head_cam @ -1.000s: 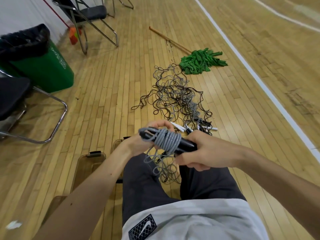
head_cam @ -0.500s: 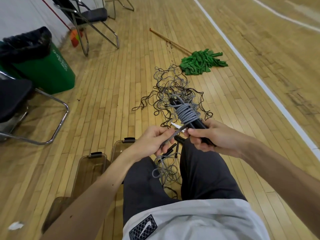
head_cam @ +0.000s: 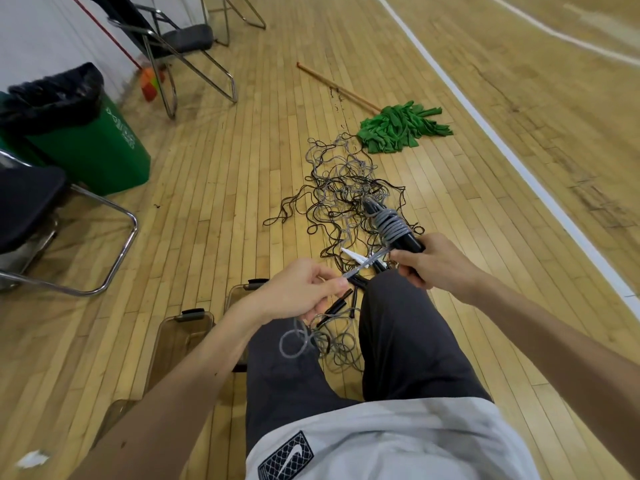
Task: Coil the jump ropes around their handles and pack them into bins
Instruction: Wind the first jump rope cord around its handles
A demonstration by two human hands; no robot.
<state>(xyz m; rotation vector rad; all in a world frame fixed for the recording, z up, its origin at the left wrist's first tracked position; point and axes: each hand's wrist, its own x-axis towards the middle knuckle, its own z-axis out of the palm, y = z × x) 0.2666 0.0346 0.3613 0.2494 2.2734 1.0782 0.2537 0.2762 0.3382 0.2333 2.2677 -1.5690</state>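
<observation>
Winding the thin grey jump-rope cord [head_cam: 363, 266] onto its pair of black plastic handles [head_cam: 408, 240] looks to be the step in hand. The right hand [head_cam: 438, 266] is wrapped firmly round the handles' near end, and their far end points out over the tangled heap of grey and black ropes [head_cam: 346, 192] on the wooden floor [head_cam: 225, 188]. The left hand [head_cam: 298, 294] pinches the cord between thumb and forefinger, taut from the grey coil [head_cam: 391, 225]. The slack [head_cam: 299, 341] loops over the lap. Doing this well likely means holding tension, laying each turn snug beside the last, and feeding slack without snags. Clear brownish plastic bins [head_cam: 176, 341] sit just beside the left leg.
</observation>
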